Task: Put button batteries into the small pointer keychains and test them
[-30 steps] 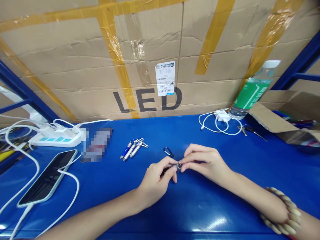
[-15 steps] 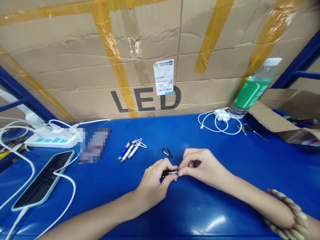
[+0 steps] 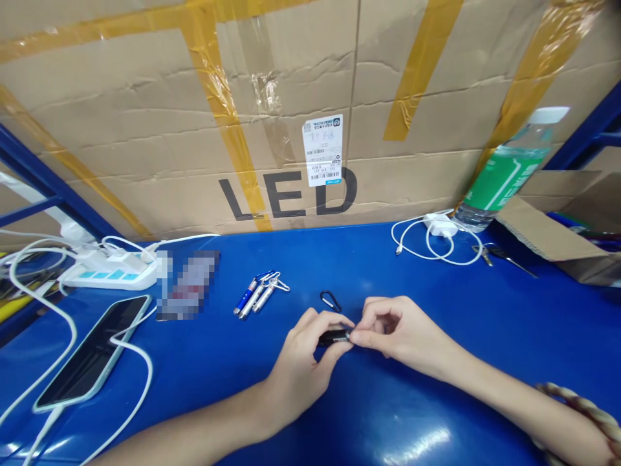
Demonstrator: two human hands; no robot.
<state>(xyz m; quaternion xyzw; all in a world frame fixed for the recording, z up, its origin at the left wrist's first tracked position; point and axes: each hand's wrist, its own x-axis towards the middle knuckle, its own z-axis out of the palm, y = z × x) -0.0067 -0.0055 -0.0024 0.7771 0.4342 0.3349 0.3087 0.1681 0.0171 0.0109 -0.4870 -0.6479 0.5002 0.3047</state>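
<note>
My left hand (image 3: 310, 353) is closed around a small black flashlight (image 3: 334, 337), its thumb and fingers along the sides. At the flashlight's right end, the thumb and fingertips of my right hand (image 3: 388, 330) pinch the tip and hide most of it. Just beyond the hands lies a black carabiner clip (image 3: 330, 301), flat on the blue tabletop (image 3: 291, 259). Farther left, small keychain flashlights rest side by side, one blue (image 3: 245, 296) and two silver (image 3: 264, 298), with clips at their far ends.
On the left are a phone (image 3: 92, 353) with a white cable and a power strip (image 3: 114, 277). A green-labelled bottle (image 3: 509, 171), a white charger (image 3: 440, 224) and an open carton (image 3: 543, 236) stand at the right. A large cardboard box (image 3: 272, 84) walls off the back.
The camera view has shifted slightly, so things sit a little farther right. Both hands remain on the black flashlight, the right fingertips still pinching its end.
</note>
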